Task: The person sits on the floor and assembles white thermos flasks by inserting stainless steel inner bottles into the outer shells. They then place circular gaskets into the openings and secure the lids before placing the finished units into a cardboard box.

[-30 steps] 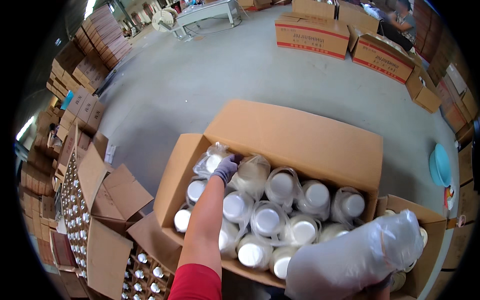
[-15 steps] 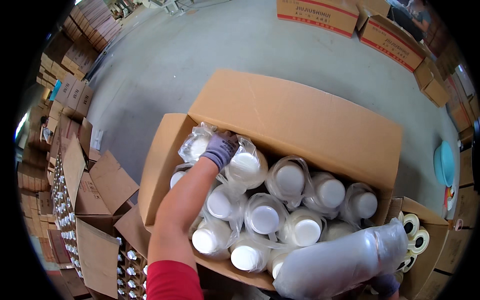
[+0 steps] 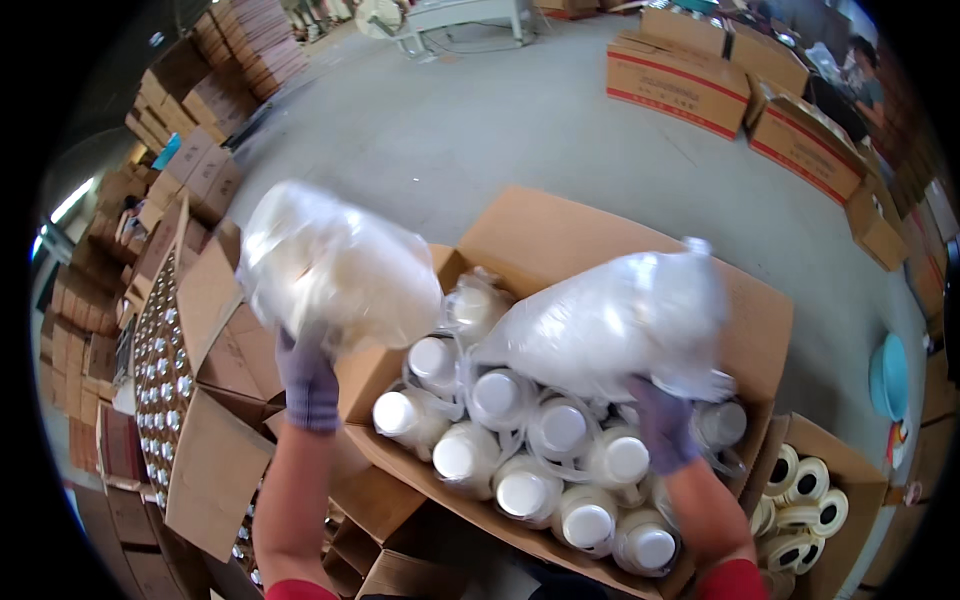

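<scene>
My left hand (image 3: pixel 308 378), in a grey-purple glove, is closed on a whitish bottle in clear plastic wrap (image 3: pixel 335 270), raised beyond the left side of a large open carton (image 3: pixel 735 300). My right hand (image 3: pixel 662 425), gloved alike, is wrapped round a second plastic-wrapped bottle (image 3: pixel 610 320) lying sideways above the carton. Motion smears both bottles somewhat. Below them, several white-capped bottles (image 3: pixel 522 493) stand upright in rows, some in clear bags. The right-hand bottle hides part of the far row.
At the left, open cartons hold many small white-capped bottles (image 3: pixel 165 390). A box of cream rolls (image 3: pixel 830 512) with dark centres adjoins the large carton on the right. Farther right is a blue basin (image 3: pixel 887 378). Red-striped cartons (image 3: pixel 678 85) and a seated person (image 3: pixel 860 85) are at the back.
My left hand has lifted a wrapped bottle out of the carton's far left corner. My right hand has brought its bottle from the lower right up over the carton. The view has shifted.
</scene>
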A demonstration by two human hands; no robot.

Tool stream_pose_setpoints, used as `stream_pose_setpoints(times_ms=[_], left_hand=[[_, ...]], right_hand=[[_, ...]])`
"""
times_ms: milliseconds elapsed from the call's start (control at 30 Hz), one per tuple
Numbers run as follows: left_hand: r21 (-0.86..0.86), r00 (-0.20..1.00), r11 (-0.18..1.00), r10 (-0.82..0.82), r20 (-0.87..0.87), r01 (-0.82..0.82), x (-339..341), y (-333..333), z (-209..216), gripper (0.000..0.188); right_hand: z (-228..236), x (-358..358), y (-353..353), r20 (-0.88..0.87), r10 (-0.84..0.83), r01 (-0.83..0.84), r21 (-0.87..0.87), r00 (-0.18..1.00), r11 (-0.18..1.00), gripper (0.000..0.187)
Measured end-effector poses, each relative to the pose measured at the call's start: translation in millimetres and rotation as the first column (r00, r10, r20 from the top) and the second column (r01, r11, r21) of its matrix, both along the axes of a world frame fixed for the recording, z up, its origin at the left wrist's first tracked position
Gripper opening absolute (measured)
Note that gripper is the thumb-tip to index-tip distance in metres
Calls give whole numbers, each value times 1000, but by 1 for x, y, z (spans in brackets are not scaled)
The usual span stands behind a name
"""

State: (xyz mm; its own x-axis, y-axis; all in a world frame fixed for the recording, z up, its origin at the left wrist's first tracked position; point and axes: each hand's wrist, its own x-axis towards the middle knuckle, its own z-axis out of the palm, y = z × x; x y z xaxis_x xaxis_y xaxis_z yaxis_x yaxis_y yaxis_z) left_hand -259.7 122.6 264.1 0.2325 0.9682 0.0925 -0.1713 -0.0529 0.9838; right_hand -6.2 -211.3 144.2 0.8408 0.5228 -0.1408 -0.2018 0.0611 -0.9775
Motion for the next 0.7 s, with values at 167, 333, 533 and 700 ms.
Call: stream_pose_setpoints(times_ms=[167,333,533,700], left_hand=[[-181,944,955,269,194,-235,-128,-68,-2,55],[-362,899,881,392,198,-304,-209,-156,-8,49],[-414,855,877,397,334,-245,-253,-245,28,42],[-361,911,900,340,232,-244,-328,-365,67,43]], right_hand=[[-95,-25,121,397,254,10,-555,882,832,28],[-183,-16,141,308,553,-172,-739,774,651,27],[-138,-2,132,59,286,-184,-639,956,747,40],[78,-160,50,250,672,-686,-39,697,727,74]])
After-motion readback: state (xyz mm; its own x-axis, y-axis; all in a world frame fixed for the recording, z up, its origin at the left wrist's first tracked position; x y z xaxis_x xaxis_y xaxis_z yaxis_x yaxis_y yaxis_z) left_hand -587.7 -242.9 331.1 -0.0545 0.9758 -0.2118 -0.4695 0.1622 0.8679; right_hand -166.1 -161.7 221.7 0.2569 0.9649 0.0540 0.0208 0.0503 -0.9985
